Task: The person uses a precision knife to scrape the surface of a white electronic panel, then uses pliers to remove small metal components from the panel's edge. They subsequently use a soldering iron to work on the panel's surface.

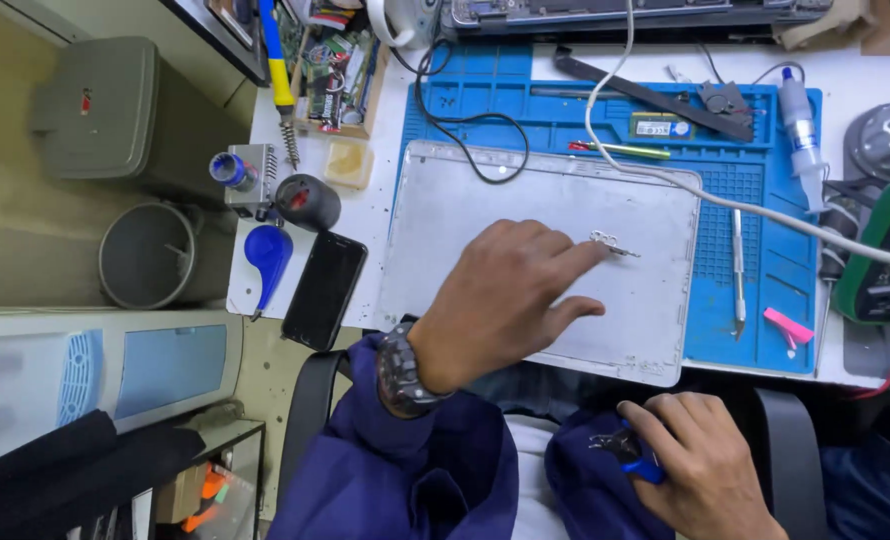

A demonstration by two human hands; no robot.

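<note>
A silver laptop cover lies flat on a blue work mat. My left hand rests on the cover, index finger stretched out and touching a small metal bracket near the cover's right side. A dark watch sits on that wrist. Below the table's front edge, over my lap, my right hand is closed around a small blue-handled tool with dark metal jaws.
A black phone, blue pick, solder stand and soldering iron sit left of the cover. A white cable crosses the mat. Tweezers, a pink tab and a white bottle lie right.
</note>
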